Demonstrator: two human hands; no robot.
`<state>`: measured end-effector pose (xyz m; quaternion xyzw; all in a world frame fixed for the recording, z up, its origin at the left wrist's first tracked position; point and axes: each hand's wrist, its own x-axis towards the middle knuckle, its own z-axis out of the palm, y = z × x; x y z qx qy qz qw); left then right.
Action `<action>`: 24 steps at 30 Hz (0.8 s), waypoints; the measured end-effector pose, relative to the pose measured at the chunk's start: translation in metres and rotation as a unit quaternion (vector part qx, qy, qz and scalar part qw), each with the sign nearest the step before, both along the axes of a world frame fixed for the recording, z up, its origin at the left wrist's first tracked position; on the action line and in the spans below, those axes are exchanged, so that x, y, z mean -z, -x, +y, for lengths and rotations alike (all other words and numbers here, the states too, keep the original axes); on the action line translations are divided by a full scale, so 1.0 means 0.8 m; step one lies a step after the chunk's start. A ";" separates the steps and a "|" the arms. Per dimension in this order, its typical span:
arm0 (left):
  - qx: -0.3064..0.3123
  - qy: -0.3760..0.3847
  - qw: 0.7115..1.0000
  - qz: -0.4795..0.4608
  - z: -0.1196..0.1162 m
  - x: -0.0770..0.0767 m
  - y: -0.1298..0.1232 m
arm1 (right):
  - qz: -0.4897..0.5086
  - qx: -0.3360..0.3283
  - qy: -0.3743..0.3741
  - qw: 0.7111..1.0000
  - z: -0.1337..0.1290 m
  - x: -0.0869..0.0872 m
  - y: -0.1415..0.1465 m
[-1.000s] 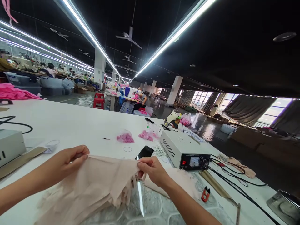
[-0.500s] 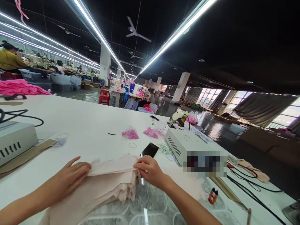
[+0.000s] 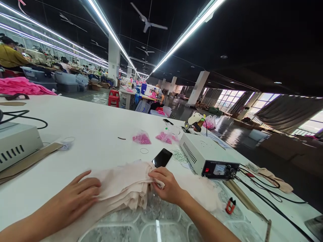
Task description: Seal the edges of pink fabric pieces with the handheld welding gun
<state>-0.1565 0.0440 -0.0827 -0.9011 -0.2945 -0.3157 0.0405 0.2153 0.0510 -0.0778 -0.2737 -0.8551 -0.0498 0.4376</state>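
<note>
Pinching one end of the beige fabric stack (image 3: pixel 123 181) on the white table (image 3: pixel 91 124) and marbled mat (image 3: pixel 164 210), the right hand (image 3: pixel 168 188) could drag thin layers askew — the left hand (image 3: pixel 75 198) rests open on them, perhaps too lightly.

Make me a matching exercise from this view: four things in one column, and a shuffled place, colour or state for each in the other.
Column 1
1. left hand
2. nearer phone
3. right hand
4. stool

Column 2
A. pinching the right end of the pale cloth
B. red, standing beyond the table
C. fingers spread, at the left part of the pale cloth
D. black, lying just past the pale cloth

Pairs: 1-C, 2-D, 3-A, 4-B
</note>
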 end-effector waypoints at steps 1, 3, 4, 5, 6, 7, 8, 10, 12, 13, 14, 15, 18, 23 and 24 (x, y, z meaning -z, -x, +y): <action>-0.003 0.006 1.000 -0.019 0.000 0.000 -0.011 | 0.005 0.002 0.004 1.000 -0.002 -0.001 0.000; -0.001 0.019 0.999 -0.041 0.003 0.002 -0.036 | 0.014 0.003 0.009 1.000 -0.005 -0.003 0.001; 0.001 0.022 0.999 -0.046 0.006 0.003 -0.050 | 0.016 0.001 0.009 1.000 -0.005 -0.004 0.002; 0.003 0.024 0.998 -0.050 0.010 0.006 -0.063 | 0.017 -0.002 0.008 1.000 -0.006 -0.004 0.003; 0.006 0.024 0.998 -0.055 0.014 0.009 -0.076 | 0.018 -0.005 0.007 1.000 -0.006 -0.004 0.005; 0.009 0.023 0.998 -0.061 0.018 0.013 -0.088 | 0.018 -0.007 0.005 1.000 -0.006 -0.003 0.006; 0.014 0.022 0.998 -0.065 0.022 0.017 -0.098 | 0.020 -0.009 0.005 1.000 -0.006 -0.001 0.007; 0.025 0.020 0.997 -0.070 0.027 0.024 -0.112 | 0.028 -0.010 0.009 1.000 -0.005 0.002 0.006; 0.040 0.018 0.996 -0.074 0.029 0.028 -0.118 | 0.042 -0.006 0.022 0.999 -0.004 0.004 0.005; 0.047 0.017 0.996 -0.076 0.029 0.028 -0.119 | 0.053 -0.002 0.032 0.998 -0.003 0.003 0.005; 0.054 0.016 0.995 -0.079 0.028 0.026 -0.118 | 0.065 0.002 0.043 0.997 -0.003 0.000 0.005; 0.060 0.015 0.995 -0.082 0.027 0.023 -0.117 | 0.079 0.008 0.056 0.995 -0.005 -0.005 0.006; 0.079 0.018 0.993 -0.091 0.016 0.008 -0.117 | 0.129 0.027 0.101 0.986 -0.029 -0.024 0.002; 0.176 -0.010 0.982 -0.062 -0.033 -0.022 -0.158 | 0.147 0.060 0.173 0.972 -0.183 -0.017 -0.058; 0.193 -0.016 0.981 -0.024 -0.044 -0.025 -0.173 | 0.122 0.069 0.167 0.976 -0.226 -0.007 -0.076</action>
